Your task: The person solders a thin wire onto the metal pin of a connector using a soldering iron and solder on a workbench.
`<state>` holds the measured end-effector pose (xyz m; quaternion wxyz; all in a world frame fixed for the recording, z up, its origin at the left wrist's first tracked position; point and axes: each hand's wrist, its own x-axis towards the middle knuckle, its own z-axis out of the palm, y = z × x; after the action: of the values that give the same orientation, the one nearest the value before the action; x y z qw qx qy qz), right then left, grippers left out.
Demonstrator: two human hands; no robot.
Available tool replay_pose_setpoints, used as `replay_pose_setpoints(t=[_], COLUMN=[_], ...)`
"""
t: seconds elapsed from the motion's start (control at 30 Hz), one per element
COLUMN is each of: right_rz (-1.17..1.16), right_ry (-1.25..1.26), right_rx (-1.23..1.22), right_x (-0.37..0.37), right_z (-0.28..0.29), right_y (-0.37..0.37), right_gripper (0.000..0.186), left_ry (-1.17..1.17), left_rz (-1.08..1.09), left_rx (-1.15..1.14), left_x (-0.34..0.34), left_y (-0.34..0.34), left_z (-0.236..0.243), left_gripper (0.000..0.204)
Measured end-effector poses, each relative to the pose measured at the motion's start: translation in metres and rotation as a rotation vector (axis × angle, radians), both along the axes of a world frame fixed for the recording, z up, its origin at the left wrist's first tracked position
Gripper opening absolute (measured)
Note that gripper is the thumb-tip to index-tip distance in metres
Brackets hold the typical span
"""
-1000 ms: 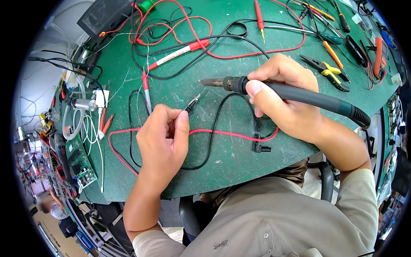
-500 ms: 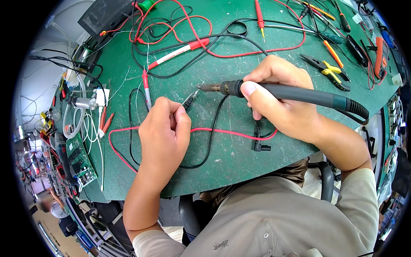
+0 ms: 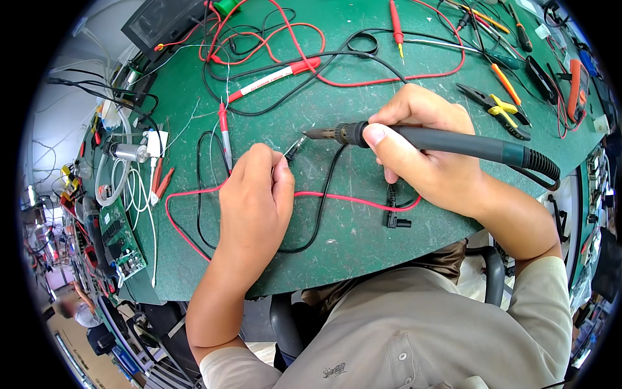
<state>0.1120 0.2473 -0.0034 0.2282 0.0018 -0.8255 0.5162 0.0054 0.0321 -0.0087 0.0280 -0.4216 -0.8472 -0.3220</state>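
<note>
My right hand (image 3: 427, 146) grips a soldering iron (image 3: 447, 141) with a dark grey handle, its fingers wrapped round the handle's front part. The metal tip points left. My left hand (image 3: 258, 185) is closed in a pinch on a thin silvery wire-like piece (image 3: 293, 148), which slants up to beside the iron's tip; I cannot tell whether they touch. A black connector-like part (image 3: 293, 154) shows close behind that piece. Beyond my left hand lies a red and grey test probe (image 3: 225, 133). A red wire (image 3: 350, 200) passes beneath both hands, beside a black cable (image 3: 321, 214).
On the green table (image 3: 363, 253) lie a red-and-white marker (image 3: 272, 78), another red probe (image 3: 396, 29), yellow-black pliers (image 3: 495, 110) and a black angled plug (image 3: 398, 221). A circuit board (image 3: 123, 240) sits at left, an orange meter (image 3: 575, 91) at far right. Tangled leads cover the back.
My left hand has moved slightly right, with the silvery piece in its fingers. The iron stays almost where it was. The whole view has shifted a little.
</note>
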Motion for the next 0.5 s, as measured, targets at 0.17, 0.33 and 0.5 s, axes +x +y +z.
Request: replay_pose_setpoints(t=[0.17,0.33,0.5], right_rz=[0.0,0.005,0.01], right_ry=[-0.005,-0.016,-0.034], right_rx=[0.002,-0.015,-0.018], right_x=[-0.0007,-0.0009,-0.0009], right_z=[0.0001,0.0003,0.0003], right_y=[-0.001,-0.0009,-0.0006], right_gripper=[0.016,0.017,0.017], left_ry=[-0.006,0.004,0.011], left_rz=[-0.002,-0.007,-0.012], left_rx=[-0.001,0.0,0.0], left_x=[0.0001,-0.0008,-0.0005], left_y=[-0.0011,-0.0013,-0.0013], left_z=[-0.0006,-0.002,-0.0013], left_gripper=[0.007,0.008,0.008])
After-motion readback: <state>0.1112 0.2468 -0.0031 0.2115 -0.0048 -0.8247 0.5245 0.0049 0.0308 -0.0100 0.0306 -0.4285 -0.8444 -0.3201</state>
